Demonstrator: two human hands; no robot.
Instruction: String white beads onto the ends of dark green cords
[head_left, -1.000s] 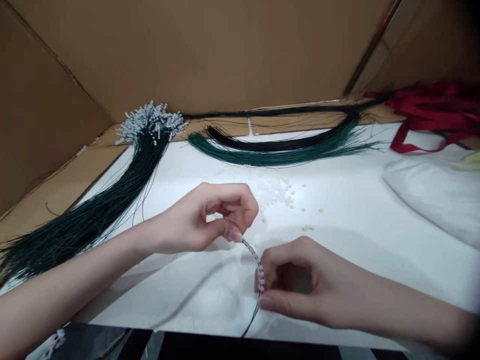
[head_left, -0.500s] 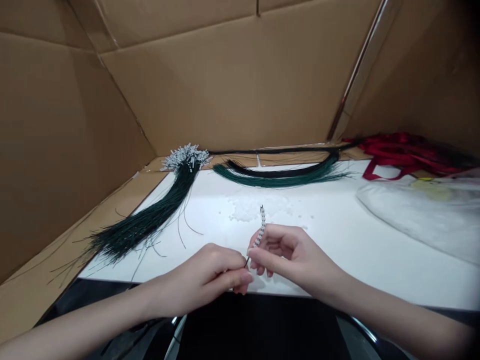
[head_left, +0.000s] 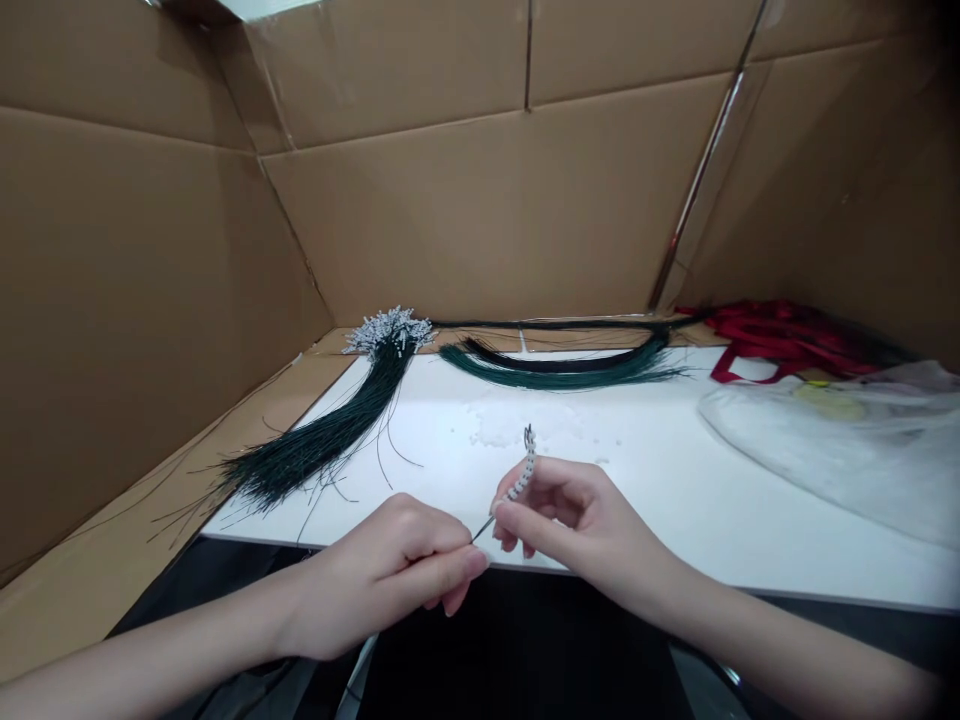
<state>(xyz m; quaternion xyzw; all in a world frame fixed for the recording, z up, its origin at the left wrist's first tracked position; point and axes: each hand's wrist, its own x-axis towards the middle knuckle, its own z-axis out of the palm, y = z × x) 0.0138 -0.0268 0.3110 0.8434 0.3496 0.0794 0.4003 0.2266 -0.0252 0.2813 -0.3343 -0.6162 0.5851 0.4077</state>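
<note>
My left hand (head_left: 397,570) is closed in a pinch on a thin dark wire (head_left: 484,528) at the table's front edge. To its right, my right hand (head_left: 574,515) pinches the same wire where a row of small white beads (head_left: 522,478) begins. The beaded part curves upward past my right fingertips, and its dark tip sticks out at the top. A short bare stretch of wire shows between the two hands. Beyond them, small whitish bits (head_left: 502,428) lie scattered on the white tabletop (head_left: 660,450).
A bundle of dark green wires (head_left: 337,425) with white beaded ends (head_left: 394,330) lies at the left. Loose green and black wires (head_left: 562,375) curve along the back. Red ribbon (head_left: 795,335) and a clear plastic bag (head_left: 840,440) are at the right. Cardboard walls (head_left: 480,220) surround the table.
My left hand has drawn a little to the left and down, away from my right hand, so more bare wire shows between them. The camera view has tilted up slightly.
</note>
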